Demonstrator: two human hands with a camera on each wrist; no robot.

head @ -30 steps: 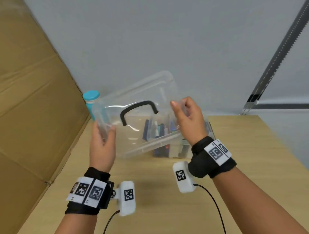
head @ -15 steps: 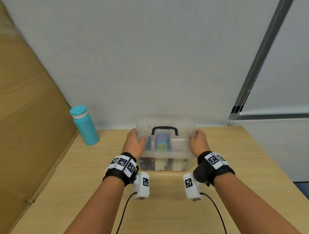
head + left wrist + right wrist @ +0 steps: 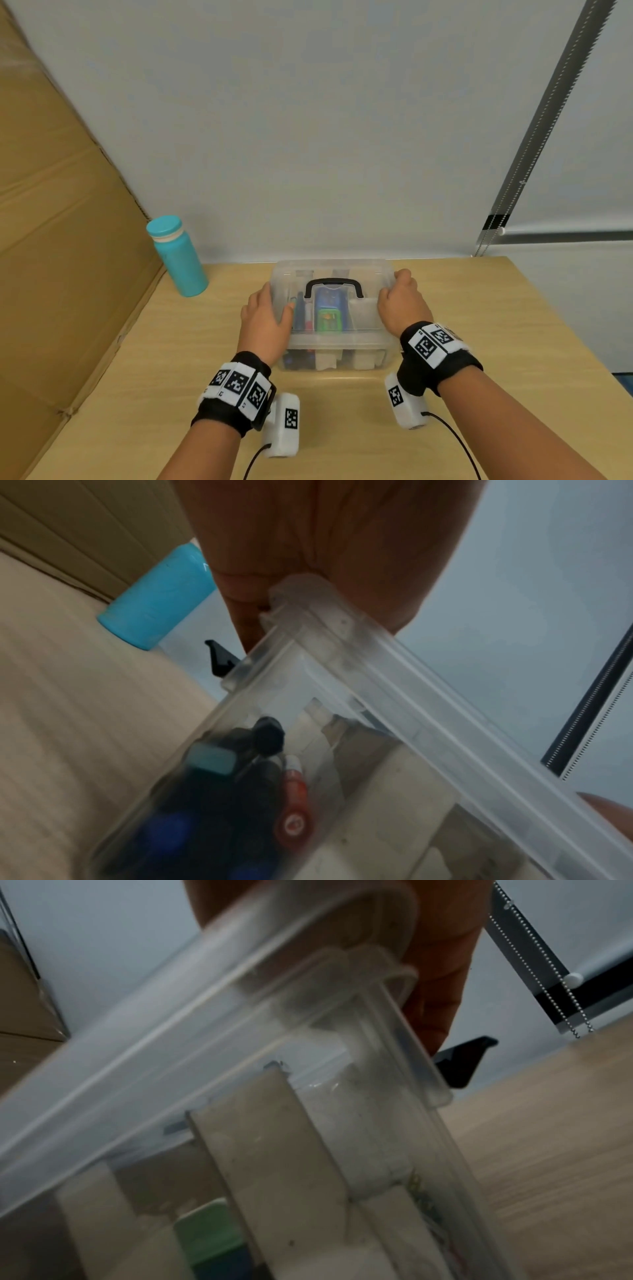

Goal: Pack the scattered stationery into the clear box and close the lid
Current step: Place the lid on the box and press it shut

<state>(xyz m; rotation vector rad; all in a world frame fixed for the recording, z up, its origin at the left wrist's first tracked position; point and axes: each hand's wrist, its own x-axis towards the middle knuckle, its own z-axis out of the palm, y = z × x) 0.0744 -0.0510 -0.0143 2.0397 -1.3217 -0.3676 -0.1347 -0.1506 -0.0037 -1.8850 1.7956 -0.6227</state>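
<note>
The clear box stands on the wooden table with its clear lid lying flat on top, black handle folded down. Through the plastic I see pens, a blue and green item and white blocks. My left hand grips the lid's left end, thumb on top and fingers down the side. My right hand curls over the right end. A black side latch hangs loose at each end, the left latch and the right latch.
A teal bottle stands at the back left by a leaning cardboard sheet. A grey wall rises just behind the box. The table edge runs along the right. Cables trail from my wrists toward the near edge.
A second ago both hands held the lid tilted in the air above the open box. It now lies flat on the box, and both hands have stayed at its ends.
</note>
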